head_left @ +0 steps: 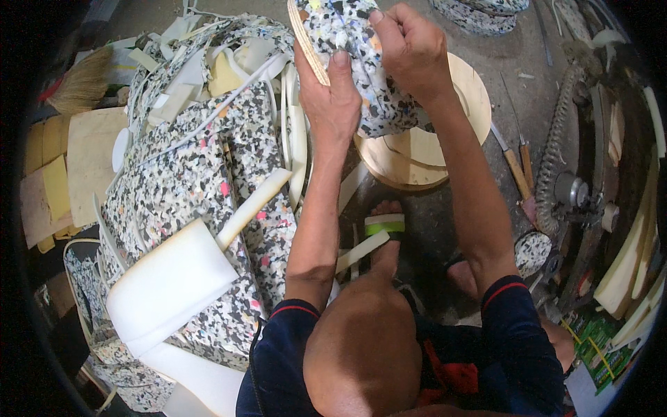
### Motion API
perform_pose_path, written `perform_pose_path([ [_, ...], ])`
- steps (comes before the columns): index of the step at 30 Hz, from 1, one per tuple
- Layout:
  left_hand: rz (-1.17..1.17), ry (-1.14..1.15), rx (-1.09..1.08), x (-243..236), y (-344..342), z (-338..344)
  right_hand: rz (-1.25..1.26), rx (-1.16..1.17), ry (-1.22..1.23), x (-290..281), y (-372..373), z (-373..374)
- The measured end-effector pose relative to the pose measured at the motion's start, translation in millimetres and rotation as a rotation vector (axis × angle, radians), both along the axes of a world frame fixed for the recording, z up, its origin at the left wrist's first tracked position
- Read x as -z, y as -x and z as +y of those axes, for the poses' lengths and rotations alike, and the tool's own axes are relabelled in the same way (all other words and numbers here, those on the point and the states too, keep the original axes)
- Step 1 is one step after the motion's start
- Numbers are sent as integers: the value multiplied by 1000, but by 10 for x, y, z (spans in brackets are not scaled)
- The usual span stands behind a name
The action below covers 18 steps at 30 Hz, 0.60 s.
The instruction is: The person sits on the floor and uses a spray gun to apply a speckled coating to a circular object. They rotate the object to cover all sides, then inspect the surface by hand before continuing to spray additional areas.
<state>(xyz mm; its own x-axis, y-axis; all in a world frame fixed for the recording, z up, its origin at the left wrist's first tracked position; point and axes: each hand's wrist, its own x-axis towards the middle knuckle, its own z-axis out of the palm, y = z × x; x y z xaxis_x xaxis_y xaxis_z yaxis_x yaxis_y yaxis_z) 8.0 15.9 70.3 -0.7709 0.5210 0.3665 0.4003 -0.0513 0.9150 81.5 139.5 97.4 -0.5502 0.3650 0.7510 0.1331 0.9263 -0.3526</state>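
Observation:
My left hand is closed around the left side of a speckled black-and-white foam piece, its thumb lying on the foam's face. A cream, ridged strip runs along that side, beside my left hand. My right hand is curled at the foam's right edge, thumb pressed against it. The upper end of the foam runs out of view. Just below and behind it, on the floor, rests a round pale wooden ring-shaped piece, partly covered by the foam and my right forearm.
On the left lie large speckled foam slabs, a white foam block and tangled offcuts. A straw broom is at the far left. Wooden-handled tools and a coiled spring lie on the right. My sandalled foot is below.

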Motion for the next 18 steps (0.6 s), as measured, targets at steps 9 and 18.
perform_pose_path([
  [9, -10, 5, -28, -9, -42, -8, 81, 133, -206, 192, 65, 98],
  [18, -34, -41, -19, -6, -64, 30, -75, -38, -219, 3, -169, 74],
])
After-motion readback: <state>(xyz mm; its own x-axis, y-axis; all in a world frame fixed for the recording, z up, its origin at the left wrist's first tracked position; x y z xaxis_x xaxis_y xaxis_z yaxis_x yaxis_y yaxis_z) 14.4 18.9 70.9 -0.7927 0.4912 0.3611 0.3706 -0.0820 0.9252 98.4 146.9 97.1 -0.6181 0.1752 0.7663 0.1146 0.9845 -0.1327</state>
